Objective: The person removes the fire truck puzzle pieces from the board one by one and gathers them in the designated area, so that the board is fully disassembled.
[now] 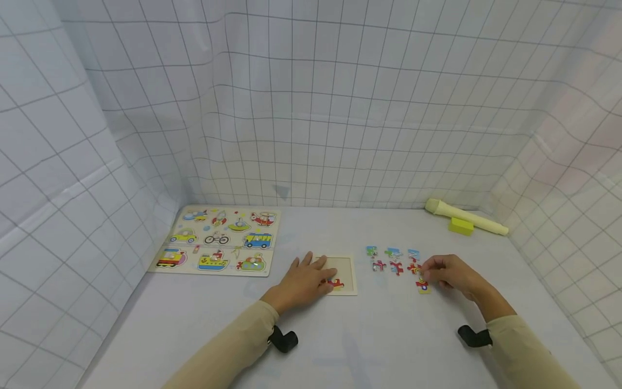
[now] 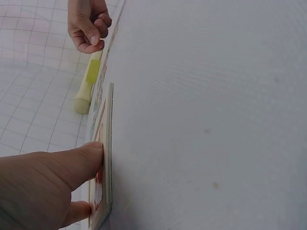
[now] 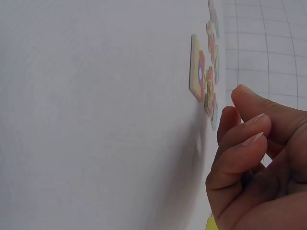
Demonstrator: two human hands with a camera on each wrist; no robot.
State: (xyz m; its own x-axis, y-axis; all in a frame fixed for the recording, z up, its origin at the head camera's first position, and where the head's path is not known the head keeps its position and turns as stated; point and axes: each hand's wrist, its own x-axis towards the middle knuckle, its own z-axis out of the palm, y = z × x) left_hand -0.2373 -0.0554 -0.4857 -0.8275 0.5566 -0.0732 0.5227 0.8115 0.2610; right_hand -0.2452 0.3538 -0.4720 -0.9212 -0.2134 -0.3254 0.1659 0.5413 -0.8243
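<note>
My left hand (image 1: 303, 282) lies with fingers spread over a small square wooden puzzle tray (image 1: 346, 265). Its thumb rests on the tray in the left wrist view. A red and yellow puzzle piece (image 1: 336, 283) inside the tray is partly covered by this hand. At the right, my right hand (image 1: 452, 275) hovers by the loose pieces, its fingers loosely bent. No piece shows in its grasp in either wrist view. Nearest to it are a yellow-edged piece with a blue-and-white circle (image 3: 195, 72) and a red piece (image 1: 414, 268). Several more pieces (image 1: 396, 267) lie in rough rows between both hands.
A vehicle peg puzzle board (image 1: 228, 251) lies at the back left. At the back right, a pale yellow microphone-shaped stick (image 1: 478, 220) rests behind a yellow block (image 1: 461, 226). Grid-patterned white cloth (image 1: 311, 135) encloses the table at the back and sides.
</note>
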